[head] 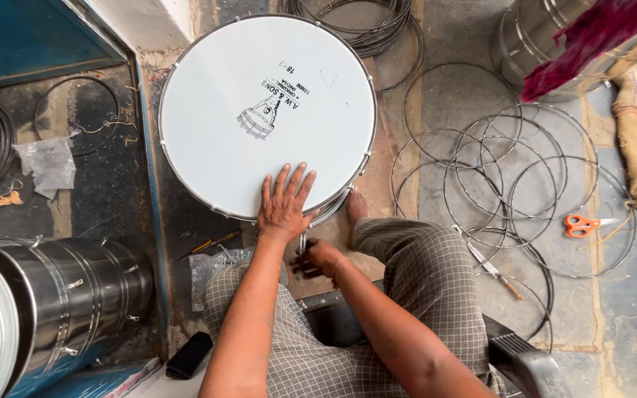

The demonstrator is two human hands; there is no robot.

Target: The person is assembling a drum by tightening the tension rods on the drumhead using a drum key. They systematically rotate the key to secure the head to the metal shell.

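You sit with your knees apart, checked trousers [414, 273] in the foreground, and a black case [189, 355] lies on the floor by your left knee. Your right hand [317, 259] is low between your knees, just under the near rim of the drum [267, 110]; its fingers are curled round something small and dark, blurred, so you cannot tell what it is. Your left hand [284, 203] lies flat on the white drumhead at its near edge, fingers spread and straight, palm pressing down, gripping nothing. Your left arm reaches forward, nearly straight; your right forearm crosses in from the right, wrist bent.

The drum sits head-up on the floor straight ahead of you, its metal hoop showing all round. A bare foot [355, 206] rests beside its near right edge.

To your left a steel drum shell [75, 302] lies on its side. A crumpled plastic bag [49, 163] lies beyond it. To your right thin wire rings [510, 184] overlap on the floor, with orange scissors [580, 225] among them. Farther off stands another steel shell [532, 40] under a red cloth [591, 37].
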